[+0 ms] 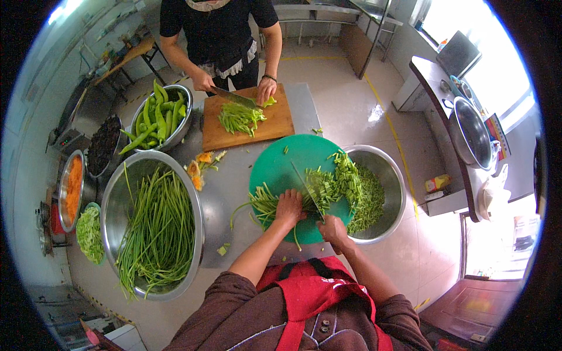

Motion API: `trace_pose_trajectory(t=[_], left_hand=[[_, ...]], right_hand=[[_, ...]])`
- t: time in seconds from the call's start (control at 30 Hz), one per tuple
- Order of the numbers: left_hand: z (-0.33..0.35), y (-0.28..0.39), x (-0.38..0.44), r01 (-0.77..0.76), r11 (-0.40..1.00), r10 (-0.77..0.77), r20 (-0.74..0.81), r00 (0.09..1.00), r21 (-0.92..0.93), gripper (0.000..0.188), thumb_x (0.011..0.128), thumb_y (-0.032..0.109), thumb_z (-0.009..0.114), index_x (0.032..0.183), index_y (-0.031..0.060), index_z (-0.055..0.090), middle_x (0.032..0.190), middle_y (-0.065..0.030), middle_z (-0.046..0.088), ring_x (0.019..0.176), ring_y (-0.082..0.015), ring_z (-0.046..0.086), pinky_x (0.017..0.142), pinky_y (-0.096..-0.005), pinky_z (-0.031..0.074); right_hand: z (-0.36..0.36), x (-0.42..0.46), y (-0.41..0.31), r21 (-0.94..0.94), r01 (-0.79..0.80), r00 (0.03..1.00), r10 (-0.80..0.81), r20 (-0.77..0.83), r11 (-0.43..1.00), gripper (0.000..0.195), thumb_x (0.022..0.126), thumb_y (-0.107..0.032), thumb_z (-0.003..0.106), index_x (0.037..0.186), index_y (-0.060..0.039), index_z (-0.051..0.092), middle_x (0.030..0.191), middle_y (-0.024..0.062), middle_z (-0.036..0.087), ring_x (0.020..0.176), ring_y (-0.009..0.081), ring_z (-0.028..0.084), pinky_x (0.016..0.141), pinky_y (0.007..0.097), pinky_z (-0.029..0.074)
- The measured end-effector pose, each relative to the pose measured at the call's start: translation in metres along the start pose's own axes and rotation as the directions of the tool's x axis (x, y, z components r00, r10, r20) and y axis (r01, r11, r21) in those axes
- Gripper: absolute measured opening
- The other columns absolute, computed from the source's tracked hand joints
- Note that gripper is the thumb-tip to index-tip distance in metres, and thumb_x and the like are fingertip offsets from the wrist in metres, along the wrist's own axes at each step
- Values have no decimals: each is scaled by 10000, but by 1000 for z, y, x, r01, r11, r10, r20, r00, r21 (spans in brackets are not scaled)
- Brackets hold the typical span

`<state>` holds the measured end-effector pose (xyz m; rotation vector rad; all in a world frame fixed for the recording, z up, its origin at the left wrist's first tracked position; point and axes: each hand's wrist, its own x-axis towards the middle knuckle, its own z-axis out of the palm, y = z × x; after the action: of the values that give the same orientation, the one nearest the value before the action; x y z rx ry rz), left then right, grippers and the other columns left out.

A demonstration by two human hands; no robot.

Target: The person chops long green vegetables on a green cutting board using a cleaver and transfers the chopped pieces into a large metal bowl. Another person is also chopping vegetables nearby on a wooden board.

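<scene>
My left hand (290,207) presses a bunch of long green stems (266,202) onto a round green cutting board (274,160). In my right hand (333,233) is the handle of a kitchen knife (308,191), its blade beside the fingers of my left hand. Cut green pieces (322,188) lie right of the blade, and more are heaped at the board's right edge. A steel bowl (397,197) with chopped green pieces (369,204) stands partly under that edge. Left of the board, a large steel bowl (198,219) holds long uncut stems (160,228).
Across the metal table (224,180), a person (219,39) slices green peppers on a wooden board (281,118). Bowls of whole green peppers (162,116), shredded orange food (73,191) and dark food (103,145) stand at left, near shredded pale greens (90,234). Orange scraps (195,169) lie on the table.
</scene>
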<state>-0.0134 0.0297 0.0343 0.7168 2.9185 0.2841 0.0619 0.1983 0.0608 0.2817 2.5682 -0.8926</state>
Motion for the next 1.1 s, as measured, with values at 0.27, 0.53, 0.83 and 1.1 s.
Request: trace_pose_trajectory(t=[0.27, 0.53, 0.83, 1.1], left_hand=[[17, -2, -4, -7, 998, 12, -72, 997, 62, 667, 586, 388, 837, 1066, 32, 540, 1035, -117, 538, 1005, -296, 515, 840, -418, 419], [4, 2, 2, -50, 998, 52, -69, 996, 39, 661, 581, 355, 841, 1042, 4, 523, 1006, -129, 516, 965, -300, 502, 822, -415, 408], [0, 3, 1, -24, 1000, 23, -49, 999, -1, 628, 612, 329, 833, 1039, 26, 485, 1026, -131, 487, 998, -310, 481, 842, -435, 397], [6, 6, 0, -5, 999, 8, -81, 997, 38, 658, 607, 339, 837, 1056, 28, 470, 1028, -130, 481, 1007, -313, 478, 836, -438, 397]], right_hand=[[-15, -16, -3, 137, 46, 998, -41, -43, 990, 273, 869, -217, 570, 1041, -12, 625, 886, 279, 643, 861, 464, 616, 755, 533, 482], [-22, -6, 28, 309, -53, 984, 102, -144, 950, 260, 864, -236, 568, 901, 19, 603, 797, 281, 627, 787, 457, 614, 709, 513, 473], [-72, -23, 74, 207, -87, 954, 141, -264, 974, 221, 832, -218, 565, 874, -16, 643, 790, 258, 629, 757, 437, 626, 687, 493, 486], [-70, -20, 93, 255, -83, 913, 176, -369, 963, 188, 838, -172, 554, 909, -13, 624, 761, 260, 620, 714, 427, 622, 644, 484, 481]])
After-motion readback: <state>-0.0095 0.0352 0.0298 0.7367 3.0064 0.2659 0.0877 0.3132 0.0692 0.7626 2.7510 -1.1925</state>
